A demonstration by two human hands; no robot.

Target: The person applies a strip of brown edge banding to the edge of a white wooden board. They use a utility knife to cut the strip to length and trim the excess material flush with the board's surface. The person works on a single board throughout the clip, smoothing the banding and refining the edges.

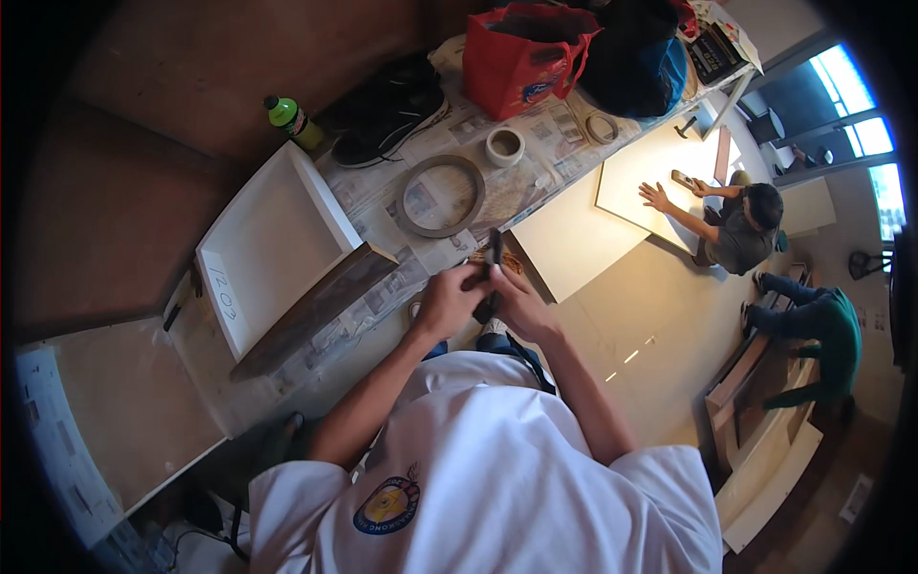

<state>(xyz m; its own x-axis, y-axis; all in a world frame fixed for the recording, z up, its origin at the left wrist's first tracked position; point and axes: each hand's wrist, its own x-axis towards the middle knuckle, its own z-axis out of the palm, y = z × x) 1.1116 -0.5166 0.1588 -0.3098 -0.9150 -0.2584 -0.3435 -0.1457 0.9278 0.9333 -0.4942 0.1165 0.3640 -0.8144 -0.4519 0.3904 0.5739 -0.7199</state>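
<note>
My left hand (448, 304) and my right hand (524, 306) meet in front of my chest, fingers closed around a slim dark object (493, 251) that points up and away from me. Its kind is hard to make out, since my fingers cover much of it. Something orange-brown (512, 260) shows just behind it, partly hidden. To the left, a white drawer-like box (277, 244) with a dark brown front panel (311, 316) rests on the newspaper-covered bench (373, 239). Beyond my hands lies a large brown coil of strip (477, 196).
A white roll (517, 156), black shoes (387, 110), a green bottle (287, 117) and a red bag (516, 67) stand along the bench. Pale panels (574, 239) lie at right. One person (746, 234) crouches by a panel; another (832, 335) bends over long boards (741, 383).
</note>
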